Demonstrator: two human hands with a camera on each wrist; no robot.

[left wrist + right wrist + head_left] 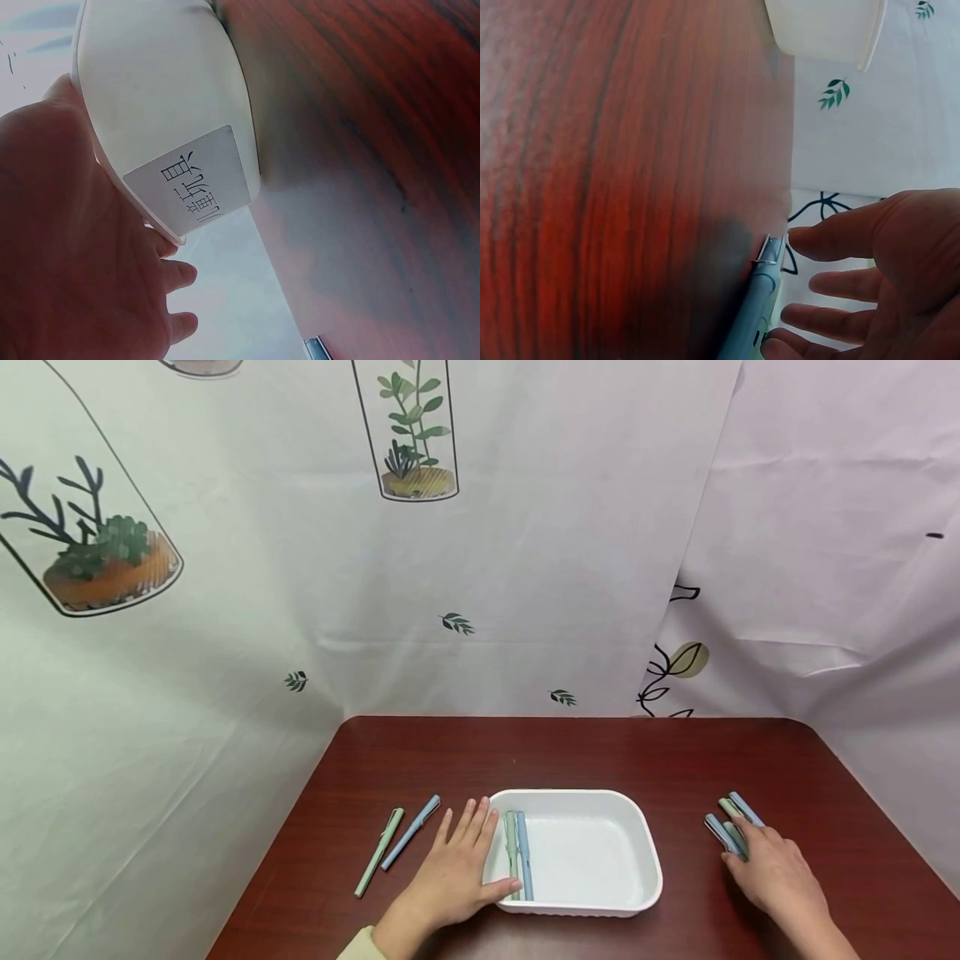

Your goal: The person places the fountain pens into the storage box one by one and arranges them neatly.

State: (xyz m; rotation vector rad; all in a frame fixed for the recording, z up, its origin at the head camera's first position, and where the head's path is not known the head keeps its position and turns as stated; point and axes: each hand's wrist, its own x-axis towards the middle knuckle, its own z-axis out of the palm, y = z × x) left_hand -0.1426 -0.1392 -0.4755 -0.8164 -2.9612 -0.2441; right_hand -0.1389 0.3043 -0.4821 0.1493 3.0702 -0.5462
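A white rectangular tray (592, 852) stands in the middle of the table. My left hand (453, 877) rests on its left rim, fingers spread and thumb over the near corner. Inside, along the tray's left wall, a green pen (512, 843) and a blue pen (524, 856) lie side by side. My right hand (776, 868) reaches over a group of several blue and green pens on the right, fingertips right at them and partly covering them. In the right wrist view, thumb and fingers stand apart beside a blue pen (751, 319) with a clip.
Left of the tray, another green pen (379, 852) and another blue pen (411, 832) lie on the dark red wooden table (570, 752). Behind the table hangs a pale cloth (525, 568) printed with plants. A label (191, 180) is stuck on the tray's outer wall.
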